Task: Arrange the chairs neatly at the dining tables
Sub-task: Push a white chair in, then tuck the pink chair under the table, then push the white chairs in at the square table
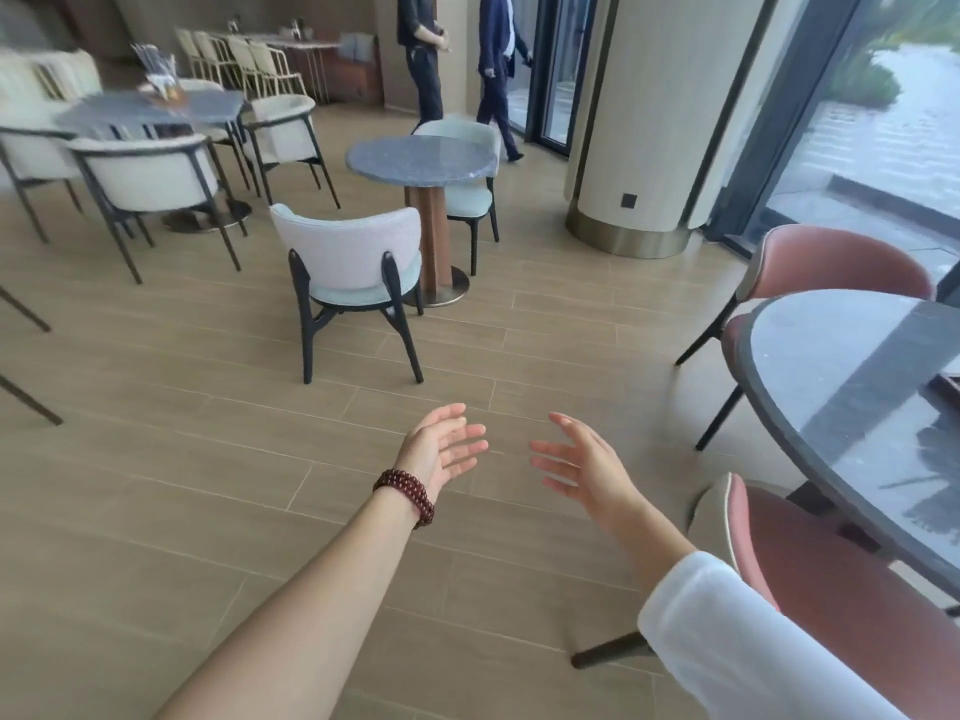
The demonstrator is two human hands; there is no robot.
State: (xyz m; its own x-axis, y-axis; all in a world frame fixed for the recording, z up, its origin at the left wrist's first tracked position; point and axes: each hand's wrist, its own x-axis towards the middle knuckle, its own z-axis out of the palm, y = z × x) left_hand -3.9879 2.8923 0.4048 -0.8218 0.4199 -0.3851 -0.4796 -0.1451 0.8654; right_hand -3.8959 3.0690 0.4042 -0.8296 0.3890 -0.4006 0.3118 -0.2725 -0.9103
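A pale chair (353,257) with dark legs stands ahead, its back toward me, a little apart from a small round grey table (421,158). A second pale chair (467,200) sits tucked on that table's far side. My left hand (447,449), with a bead bracelet on the wrist, and my right hand (582,459) reach forward over the bare floor, palms facing each other, fingers spread, holding nothing. Both hands are well short of the chair. At the right, a pink chair (831,574) and another pink chair (841,262) stand around a large dark round table (810,387).
At the left, cream armchairs (150,174) surround a grey table (156,109) with glassware on it. A wide round column (649,148) stands at the right rear by glass walls. Two people (462,59) walk near the far door. Wood-look floor lies open between me and the chair.
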